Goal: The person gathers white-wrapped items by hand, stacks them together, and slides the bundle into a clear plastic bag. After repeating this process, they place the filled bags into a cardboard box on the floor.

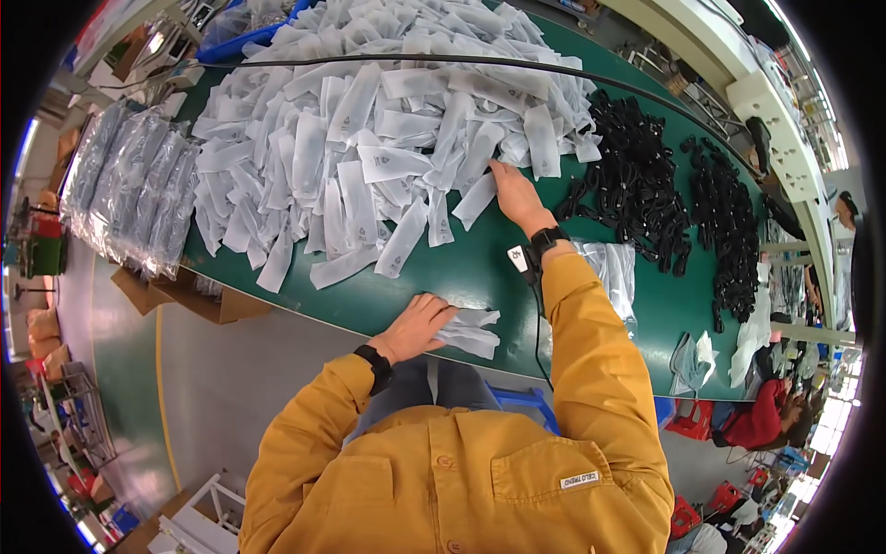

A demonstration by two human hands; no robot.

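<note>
My left hand point(417, 329) is at the near edge of the green table, its fingers closed on a few small frosted plastic bags point(472, 340) that lie flat and fan out to the right. Farther forward, my right hand point(519, 196) reaches the near right side of a large heap of similar bags point(309, 152). Its thumb and fingers are closed at the upper end of one narrow frosted bag point(474, 203). The fingertips partly hide that grip. Many bags in the heap carry small dark printing.
Piles of bundled black cables point(637, 175) cover the table's right side. Clear bags point(609, 272) lie beside my right forearm. Wrapped packs point(134, 185) stack at the left edge, above a cardboard box point(208, 297). A black cable point(443, 58) spans the heap. A person in red point(761, 415) sits at right.
</note>
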